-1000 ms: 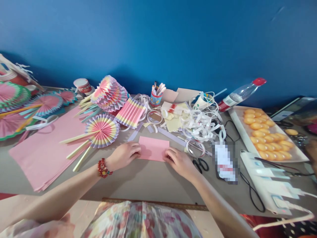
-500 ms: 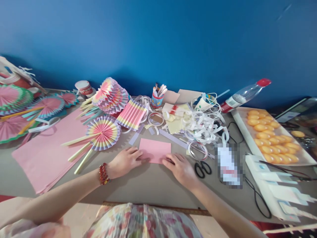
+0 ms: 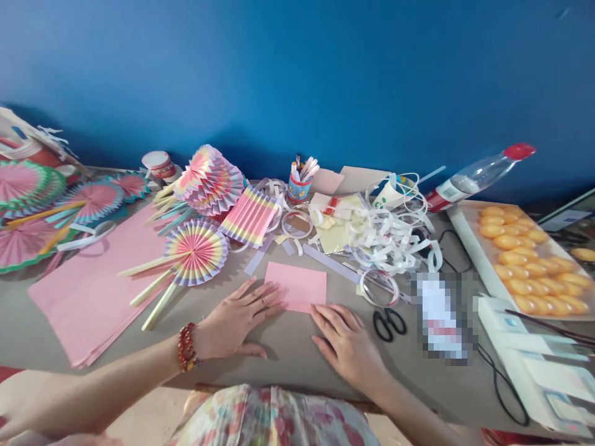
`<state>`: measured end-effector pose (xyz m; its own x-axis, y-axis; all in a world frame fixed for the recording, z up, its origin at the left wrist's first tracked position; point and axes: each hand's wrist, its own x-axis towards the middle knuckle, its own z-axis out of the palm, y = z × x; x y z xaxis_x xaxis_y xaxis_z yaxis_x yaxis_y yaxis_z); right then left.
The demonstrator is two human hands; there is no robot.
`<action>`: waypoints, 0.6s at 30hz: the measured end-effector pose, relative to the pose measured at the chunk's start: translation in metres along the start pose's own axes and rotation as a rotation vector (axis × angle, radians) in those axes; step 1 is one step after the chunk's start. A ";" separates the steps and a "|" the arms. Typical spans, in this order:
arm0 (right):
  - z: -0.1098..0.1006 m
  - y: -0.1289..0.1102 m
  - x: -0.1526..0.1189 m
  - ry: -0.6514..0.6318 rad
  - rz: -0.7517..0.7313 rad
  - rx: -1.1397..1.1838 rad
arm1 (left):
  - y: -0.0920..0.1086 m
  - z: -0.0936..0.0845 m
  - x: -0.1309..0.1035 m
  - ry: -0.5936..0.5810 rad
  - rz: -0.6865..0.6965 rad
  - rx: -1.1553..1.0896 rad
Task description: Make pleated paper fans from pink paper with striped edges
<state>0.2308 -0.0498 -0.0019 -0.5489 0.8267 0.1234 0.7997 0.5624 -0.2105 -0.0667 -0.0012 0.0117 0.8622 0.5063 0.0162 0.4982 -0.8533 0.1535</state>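
A pink paper rectangle (image 3: 302,284) lies flat on the grey table in front of me. My left hand (image 3: 239,319) rests palm down with its fingers spread, the fingertips lying over the paper's left part. At the lower right edge of the same paper, my right hand (image 3: 346,347) touches it with its fingertips, fingers stretched out and thumb apart. Neither hand grips anything. Left of the paper lies a round pleated paper fan (image 3: 198,253) with pale yellow sticks. Behind it is a pleated pink strip (image 3: 251,214).
Large pink sheets (image 3: 97,291) lie at left. Black-handled scissors (image 3: 389,324) and a tape roll (image 3: 379,287) sit right of the paper. Further back are curled white paper strips (image 3: 385,238), a pen cup (image 3: 300,186), a bottle (image 3: 478,176), and a yellow-food tray (image 3: 465,248). A power strip (image 3: 515,359) stands at right.
My left hand has opened flat and slid over the paper's left part. My right hand has shifted down to its lower edge, fingers straighter. The view has turned slightly left.
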 end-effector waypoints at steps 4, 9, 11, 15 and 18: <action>-0.004 -0.005 0.001 0.007 0.034 0.027 | -0.002 0.002 -0.001 -0.010 -0.015 -0.008; -0.007 -0.017 0.005 0.034 0.060 -0.013 | -0.001 0.001 -0.001 0.030 -0.008 0.007; -0.007 -0.020 0.006 0.016 0.060 -0.023 | -0.001 0.000 -0.001 0.019 -0.006 0.001; -0.007 -0.021 0.009 0.014 0.076 0.007 | -0.003 0.001 -0.002 -0.028 -0.012 -0.029; -0.008 -0.017 0.012 0.056 0.066 0.028 | -0.004 0.003 -0.002 -0.032 -0.020 -0.041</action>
<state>0.2122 -0.0493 0.0107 -0.4805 0.8619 0.1620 0.8259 0.5068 -0.2469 -0.0703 0.0004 0.0085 0.8547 0.5188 -0.0190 0.5122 -0.8367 0.1939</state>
